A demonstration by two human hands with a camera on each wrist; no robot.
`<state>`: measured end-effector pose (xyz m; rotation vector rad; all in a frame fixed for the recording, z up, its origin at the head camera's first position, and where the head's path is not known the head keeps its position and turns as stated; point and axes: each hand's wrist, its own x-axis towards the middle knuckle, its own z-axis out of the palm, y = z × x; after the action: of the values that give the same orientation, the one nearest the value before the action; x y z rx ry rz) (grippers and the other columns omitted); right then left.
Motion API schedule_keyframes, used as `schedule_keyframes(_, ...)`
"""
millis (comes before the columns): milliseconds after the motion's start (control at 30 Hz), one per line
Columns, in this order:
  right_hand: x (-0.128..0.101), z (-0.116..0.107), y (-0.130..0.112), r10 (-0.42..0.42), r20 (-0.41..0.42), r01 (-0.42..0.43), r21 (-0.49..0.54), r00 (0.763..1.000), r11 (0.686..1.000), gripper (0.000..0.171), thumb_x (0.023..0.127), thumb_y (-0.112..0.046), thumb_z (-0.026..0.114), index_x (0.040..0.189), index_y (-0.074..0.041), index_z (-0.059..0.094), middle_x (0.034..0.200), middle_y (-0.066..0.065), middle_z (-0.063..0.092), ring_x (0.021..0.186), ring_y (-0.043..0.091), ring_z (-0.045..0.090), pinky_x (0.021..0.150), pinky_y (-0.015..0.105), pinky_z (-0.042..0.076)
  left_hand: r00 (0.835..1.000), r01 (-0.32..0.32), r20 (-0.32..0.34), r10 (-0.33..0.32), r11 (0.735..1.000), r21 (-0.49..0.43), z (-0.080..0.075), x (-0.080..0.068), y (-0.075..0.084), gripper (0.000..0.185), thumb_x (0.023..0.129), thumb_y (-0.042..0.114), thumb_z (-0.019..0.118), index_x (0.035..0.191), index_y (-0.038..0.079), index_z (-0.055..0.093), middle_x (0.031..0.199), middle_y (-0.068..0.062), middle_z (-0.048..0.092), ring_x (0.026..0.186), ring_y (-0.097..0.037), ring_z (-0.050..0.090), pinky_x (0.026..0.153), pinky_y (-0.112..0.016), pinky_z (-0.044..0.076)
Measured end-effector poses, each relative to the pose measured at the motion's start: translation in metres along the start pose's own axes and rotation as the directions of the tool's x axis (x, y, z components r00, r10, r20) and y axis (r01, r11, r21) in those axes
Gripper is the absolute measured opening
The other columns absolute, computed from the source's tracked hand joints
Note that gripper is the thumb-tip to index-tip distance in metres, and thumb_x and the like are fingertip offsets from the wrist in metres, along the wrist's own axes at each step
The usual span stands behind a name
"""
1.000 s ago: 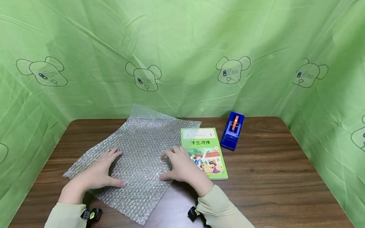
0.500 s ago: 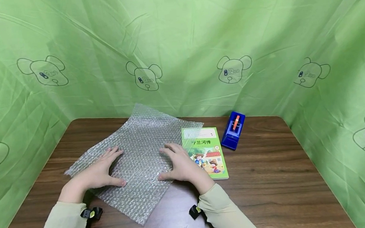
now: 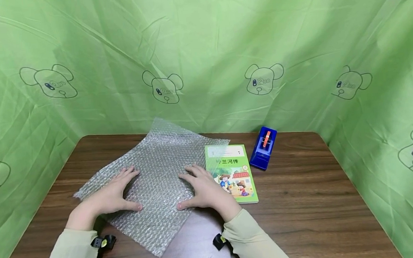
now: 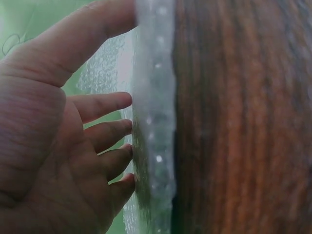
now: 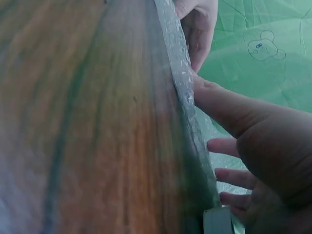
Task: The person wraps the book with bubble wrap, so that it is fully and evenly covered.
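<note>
Bare table [image 3: 308, 218] lies open to my right; a book [image 3: 233, 174] and tape dispenser [image 3: 264, 153] crowd the far side, green curtain [image 3: 200, 44] enclosing all.

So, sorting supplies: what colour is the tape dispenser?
Blue, with an orange roll; the tape dispenser shows best in the head view.

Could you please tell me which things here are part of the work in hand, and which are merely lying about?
In hand:
- bubble wrap sheet, pressed flat under both hands
- left hand, fingers spread on it
- right hand, likewise

Lying about:
- green picture book, untouched; the sheet's corner overlaps its top edge
- blue tape dispenser, apart, beside the book
- wooden table
</note>
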<state>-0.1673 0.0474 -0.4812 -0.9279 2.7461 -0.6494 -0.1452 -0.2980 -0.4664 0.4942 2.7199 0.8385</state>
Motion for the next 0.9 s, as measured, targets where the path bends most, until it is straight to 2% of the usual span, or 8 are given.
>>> schedule_keyframes(200,-0.001,-0.001,-0.004,-0.003,-0.040,0.001,-0.050,0.999,0.999,0.105,0.076,-0.069,0.093,0.161,-0.019,0.057,0.170,0.010,0.044,0.161,0.036,0.034,0.132,0.060,0.025,1.000,-0.011,-0.025,0.010,1.000,-0.013,-0.003,-0.002,0.001,0.115,0.082,0.048,0.096,0.166,-0.004,0.036,0.174,-0.037,0.020,0.159,-0.063,0.013,0.123,-0.081,0.015)
schedule_keyframes(367,-0.002,-0.002,-0.006,0.003,-0.046,-0.006,-0.070,0.999,0.998,0.105,0.076,-0.070,0.092,0.160,-0.019,0.057,0.169,0.010,0.046,0.159,0.036,0.036,0.132,0.058,0.027,0.999,-0.016,-0.051,0.016,1.000,-0.001,-0.008,-0.004,-0.001,0.116,0.084,0.050,0.094,0.167,-0.004,0.033,0.172,-0.037,0.027,0.157,-0.061,0.026,0.122,-0.078,0.026)
schedule_keyframes(667,-0.005,0.002,-0.012,0.044,-0.073,-0.052,-0.107,0.996,0.993,0.112,0.075,-0.074,0.091,0.162,-0.015,0.054,0.165,0.012,0.048,0.155,0.034,0.042,0.129,0.054,0.035,0.998,0.015,-0.064,-0.012,0.999,0.044,-0.014,-0.006,-0.002,0.116,0.083,0.049,0.095,0.165,-0.007,0.036,0.169,-0.039,0.032,0.155,-0.066,0.022,0.120,-0.081,0.025)
schedule_keyframes(900,-0.005,0.002,-0.014,0.066,-0.092,-0.077,-0.119,0.994,0.990,0.112,0.072,-0.077,0.090,0.160,-0.016,0.056,0.158,0.010,0.054,0.148,0.033,0.048,0.126,0.052,0.038,0.999,0.023,-0.040,-0.022,0.999,0.040,-0.012,-0.005,-0.002,0.117,0.080,0.051,0.096,0.164,-0.007,0.039,0.171,-0.039,0.026,0.156,-0.065,0.019,0.120,-0.082,0.023)
